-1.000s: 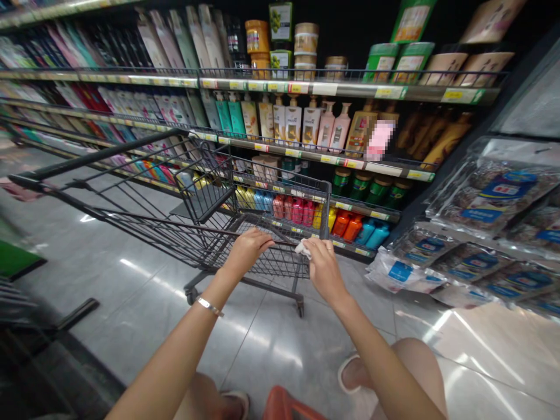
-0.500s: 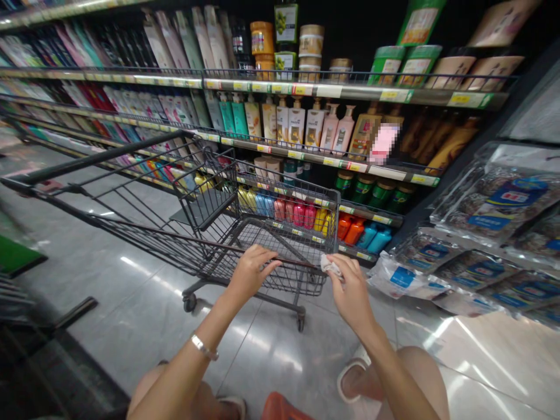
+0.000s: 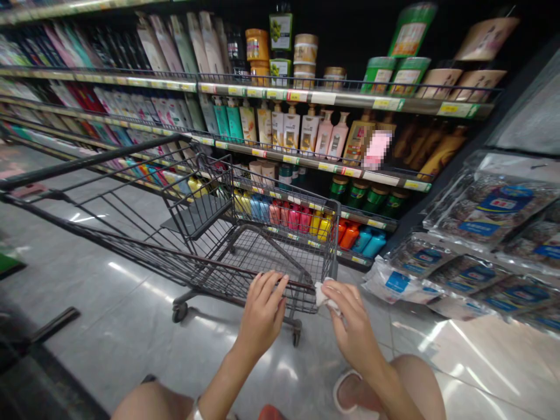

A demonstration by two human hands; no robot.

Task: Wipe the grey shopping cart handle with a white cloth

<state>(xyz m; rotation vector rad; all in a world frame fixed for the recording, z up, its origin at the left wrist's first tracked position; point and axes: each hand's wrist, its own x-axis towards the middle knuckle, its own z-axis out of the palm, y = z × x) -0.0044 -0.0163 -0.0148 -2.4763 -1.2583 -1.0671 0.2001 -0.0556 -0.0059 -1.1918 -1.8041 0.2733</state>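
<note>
A dark metal shopping cart (image 3: 280,256) stands sideways in front of me, its basket showing bare mesh. At the basket's near top rail, my right hand (image 3: 351,318) pinches a crumpled white tissue (image 3: 322,294) against the corner end. My left hand (image 3: 263,312) is a little to the left, back upward and fingers stretched toward the same rail. The fingertips overlap the rail in view; I cannot tell whether they press on it. A bracelet (image 3: 198,410) shows on the left wrist.
Beyond the cart, shelves (image 3: 306,97) hold rows of shampoo bottles (image 3: 291,129) and stacked jars (image 3: 305,49). Plastic-wrapped packs (image 3: 499,204) hang at the right. The tiled floor (image 3: 131,326) is shiny, and a reddish object (image 3: 270,413) sits between my legs.
My left hand has moved slightly right and lower, turning its back upward with fingers extended. The right hand still holds the tissue at the rail's corner. The view has shifted a little.
</note>
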